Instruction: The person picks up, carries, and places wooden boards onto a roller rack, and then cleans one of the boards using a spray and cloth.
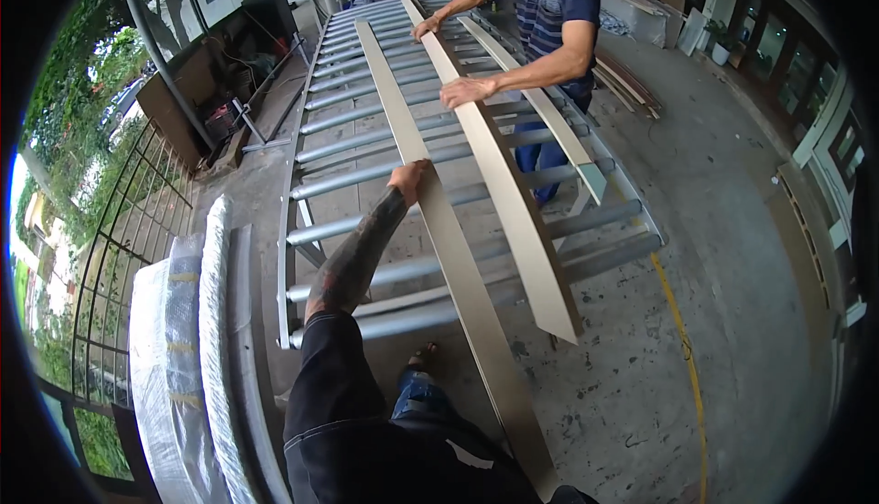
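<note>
1. Nearest, at the lower edge: a dark sleeve [334, 376] and the near end of a long beige board [449, 238], which juts past the table. The right hand is out of view, so its grip cannot be told.
2. Left hand [408, 180]: closed over the board's left edge, partway along. The step in hand looks like steadying or guiding it; moving it would call for a firm hold and support under the overhanging end.
3. Roller table [403, 321]: the board runs lengthwise above its metal rollers, perhaps resting on them; contact is hard to judge.
4. Just right, a second board [499, 188], held by a co-worker's nearer hand [467, 92] and farther hand [426, 28].
5. Beside the co-worker, a third board [540, 103].
</note>
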The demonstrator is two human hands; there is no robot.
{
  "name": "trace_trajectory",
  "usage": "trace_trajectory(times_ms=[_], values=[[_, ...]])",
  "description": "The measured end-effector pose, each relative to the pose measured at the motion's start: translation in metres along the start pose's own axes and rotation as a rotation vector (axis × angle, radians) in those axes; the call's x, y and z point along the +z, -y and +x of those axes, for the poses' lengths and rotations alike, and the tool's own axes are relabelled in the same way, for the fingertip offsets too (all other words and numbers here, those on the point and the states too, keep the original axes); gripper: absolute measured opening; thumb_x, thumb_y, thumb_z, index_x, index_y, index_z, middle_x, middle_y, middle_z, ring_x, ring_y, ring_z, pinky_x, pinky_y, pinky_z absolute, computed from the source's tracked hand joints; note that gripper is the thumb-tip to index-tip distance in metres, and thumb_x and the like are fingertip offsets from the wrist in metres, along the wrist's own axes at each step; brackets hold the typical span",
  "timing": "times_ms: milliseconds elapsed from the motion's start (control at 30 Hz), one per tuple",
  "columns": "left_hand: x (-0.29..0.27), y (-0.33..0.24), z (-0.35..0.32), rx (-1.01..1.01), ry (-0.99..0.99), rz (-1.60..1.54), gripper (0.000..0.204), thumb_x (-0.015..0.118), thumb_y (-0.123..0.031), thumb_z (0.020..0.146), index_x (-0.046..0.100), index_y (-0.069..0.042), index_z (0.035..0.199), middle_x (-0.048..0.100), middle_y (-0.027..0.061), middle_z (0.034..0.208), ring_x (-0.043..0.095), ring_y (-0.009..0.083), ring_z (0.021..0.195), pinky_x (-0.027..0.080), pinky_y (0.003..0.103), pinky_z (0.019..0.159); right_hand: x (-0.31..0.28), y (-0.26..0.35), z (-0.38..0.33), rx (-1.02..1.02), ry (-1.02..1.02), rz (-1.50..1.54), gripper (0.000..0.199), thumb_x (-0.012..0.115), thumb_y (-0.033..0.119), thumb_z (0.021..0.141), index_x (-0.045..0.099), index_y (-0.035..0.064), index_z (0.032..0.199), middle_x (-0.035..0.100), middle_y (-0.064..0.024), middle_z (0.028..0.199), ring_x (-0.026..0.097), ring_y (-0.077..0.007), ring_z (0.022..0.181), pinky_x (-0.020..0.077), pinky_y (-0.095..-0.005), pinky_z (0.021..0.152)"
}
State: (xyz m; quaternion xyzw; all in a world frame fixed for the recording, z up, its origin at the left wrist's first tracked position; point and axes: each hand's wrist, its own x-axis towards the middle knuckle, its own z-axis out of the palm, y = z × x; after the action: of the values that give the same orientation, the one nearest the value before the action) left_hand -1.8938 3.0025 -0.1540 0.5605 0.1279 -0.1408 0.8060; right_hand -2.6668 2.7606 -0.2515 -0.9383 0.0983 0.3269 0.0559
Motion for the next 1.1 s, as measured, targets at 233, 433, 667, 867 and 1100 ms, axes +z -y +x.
trace_trajectory(times_ms=[233,433,667,867,1100], values=[[-0.039,-0.027,0.141,-0.089,-0.016,0.034,0.020,0.068,-0.015,0.088,0.067,0.004,0.094,0.066,0.0096,0.082,0.065,0.0243,0.070,0.056,0.042,0.063,-0.092,0.130,0.092,0.099,-0.382,0.283,0.055,0.073,0.036,0.076,0.052,0.0044,0.115,0.056,-0.0196,0.110,0.059,-0.0423,0.094,0.0481,-0.0529,0.081],[-0.050,-0.068,0.227,-0.078,0.015,-0.022,0.027,0.065,-0.014,0.091,0.063,0.009,0.104,0.068,0.0174,0.097,0.068,0.0310,0.086,0.057,0.047,0.074,-0.135,0.211,0.122,0.186,-0.704,0.508,0.051,0.081,0.031,0.066,0.056,0.0032,0.101,0.059,-0.0204,0.095,0.059,-0.0445,0.088,0.0481,-0.0527,0.076],[-0.057,-0.085,0.319,0.319,0.036,0.300,0.048,0.069,-0.030,0.082,0.065,0.013,0.104,0.069,0.0168,0.097,0.065,0.0240,0.083,0.052,0.039,0.072,-0.204,0.282,0.135,0.599,-0.712,0.603,0.058,0.091,0.035,0.053,0.058,0.0026,0.088,0.059,-0.0185,0.078,0.060,-0.0442,0.078,0.0478,-0.0517,0.069],[-0.041,-0.085,0.191,0.229,0.303,0.125,0.035,0.060,-0.018,0.096,0.058,-0.001,0.126,0.066,0.0087,0.112,0.060,0.0166,0.105,0.048,0.033,0.085,-0.298,0.265,0.198,0.548,-0.691,0.429,0.060,0.082,0.044,0.062,0.060,0.0033,0.099,0.060,-0.0168,0.088,0.060,-0.0394,0.085,0.0463,-0.0482,0.074],[-0.045,0.004,-0.035,-0.581,0.599,0.087,0.037,0.050,-0.024,0.101,0.050,-0.001,0.130,0.058,0.0134,0.123,0.053,0.0263,0.119,0.043,0.042,0.105,-0.339,0.238,0.250,0.320,-0.861,0.573,0.066,0.087,0.041,0.062,0.054,0.0044,0.106,0.061,-0.0154,0.093,0.061,-0.0374,0.084,0.0491,-0.0483,0.073]])
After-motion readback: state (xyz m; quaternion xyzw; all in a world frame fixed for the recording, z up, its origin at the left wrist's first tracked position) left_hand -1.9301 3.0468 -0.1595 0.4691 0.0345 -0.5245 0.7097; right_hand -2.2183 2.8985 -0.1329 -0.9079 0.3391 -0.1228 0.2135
